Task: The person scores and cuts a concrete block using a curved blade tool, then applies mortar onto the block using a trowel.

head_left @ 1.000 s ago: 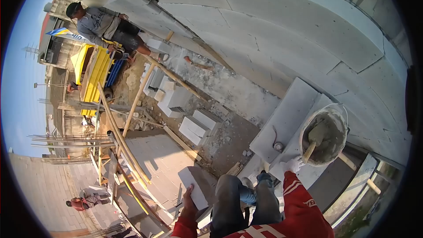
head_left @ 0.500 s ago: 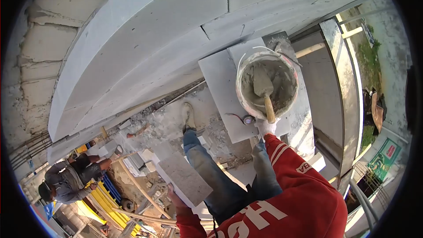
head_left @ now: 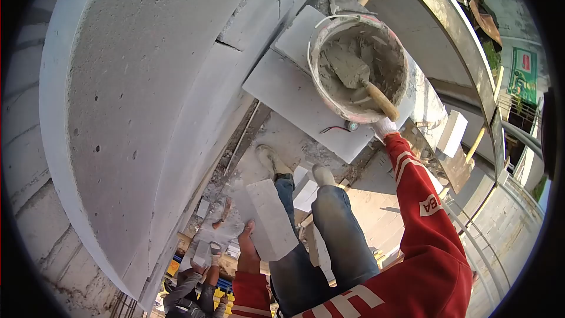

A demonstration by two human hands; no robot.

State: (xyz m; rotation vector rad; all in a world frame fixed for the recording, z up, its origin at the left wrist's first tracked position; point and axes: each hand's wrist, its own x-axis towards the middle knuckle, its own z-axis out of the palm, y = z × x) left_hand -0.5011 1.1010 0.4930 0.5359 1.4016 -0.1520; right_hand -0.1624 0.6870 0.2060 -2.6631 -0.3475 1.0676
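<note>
My bare left hand is closed on the side of a pale grey lightweight concrete block, tilted in front of my left leg. At the near rim of a mortar bucket is my right hand, in a white glove. Its fingers are mostly hidden, so I cannot tell whether they grip the rim. Inside the bucket a trowel lies on wet grey mortar, its wooden handle leaning over the rim close to the glove. The bucket stands on pale slabs.
A small round device with wires lies by the bucket. The curved block wall rises at left. A hammer-like tool lies on the dusty floor. Another person works below at lower left. A metal frame runs along the right.
The view has turned and shifted. My left hand has lifted the concrete block forward, nearer the wall and my boots. My right hand stays at the bucket's near rim; the trowel remains in the mortar.
</note>
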